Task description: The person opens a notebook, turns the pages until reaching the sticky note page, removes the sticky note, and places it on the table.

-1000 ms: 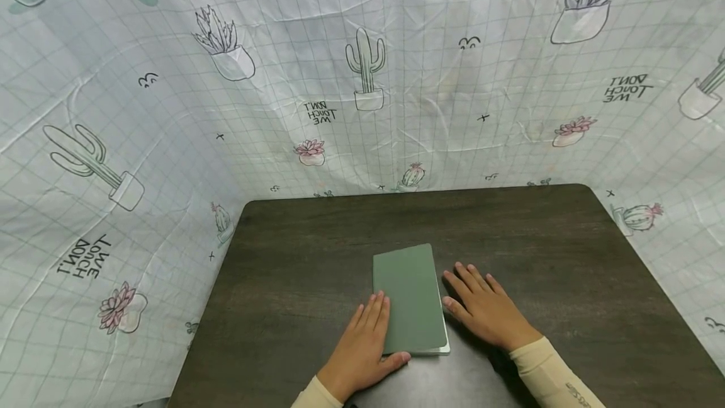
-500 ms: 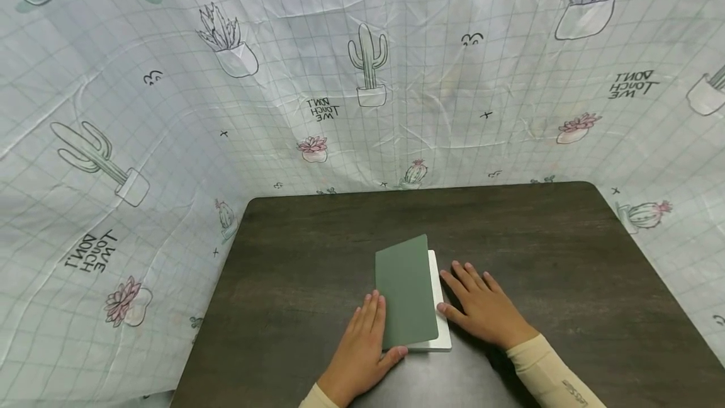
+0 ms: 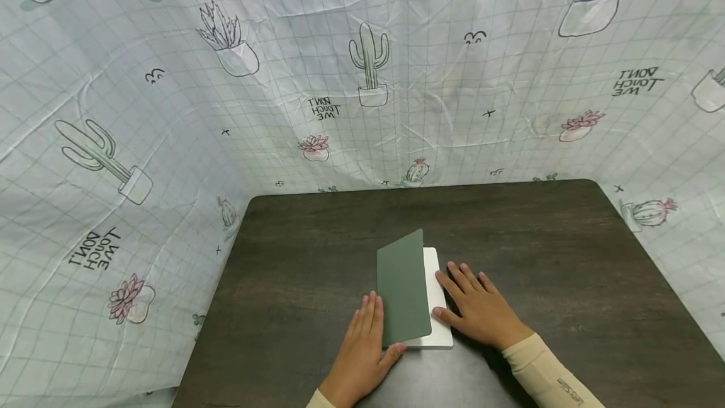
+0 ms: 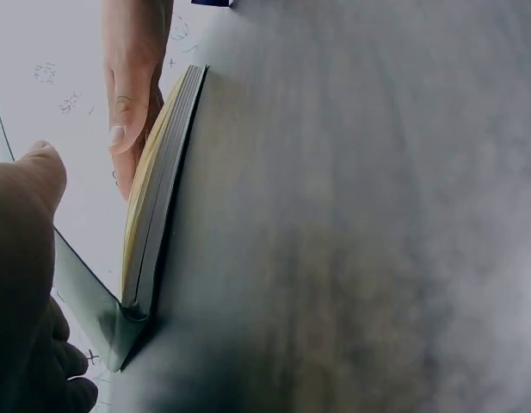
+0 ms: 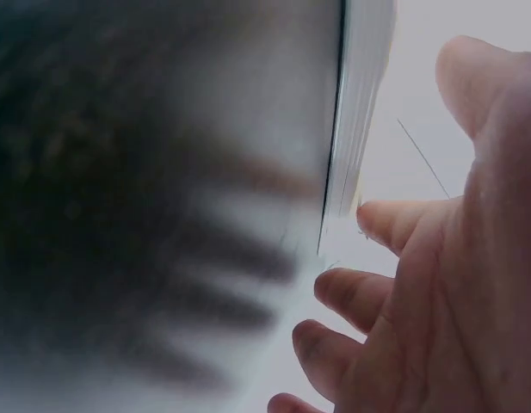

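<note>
A notebook [image 3: 435, 307] with a green cover [image 3: 401, 291] lies on the table, its cover partly raised and leaning left over the white pages. My left hand [image 3: 358, 348] rests along the spine side, fingers straight and thumb at the near corner. In the left wrist view the page block [image 4: 157, 194] shows edge-on, with the cover tilted up beside my left thumb. My right hand [image 3: 481, 307] is spread at the right side, thumb and index fingertips over the edge of the pages. The right wrist view shows its fingers [image 5: 394, 225] extended by the notebook's edge.
The dark wooden table [image 3: 306, 244] extends around the notebook on every side. A white curtain [image 3: 272, 80] printed with cacti and grid lines encloses the back and both sides of the table.
The green cover has swung up and leftward from lying nearly flat, uncovering the white pages. My right hand has shifted slightly left onto the page edge; my left hand stays by the spine.
</note>
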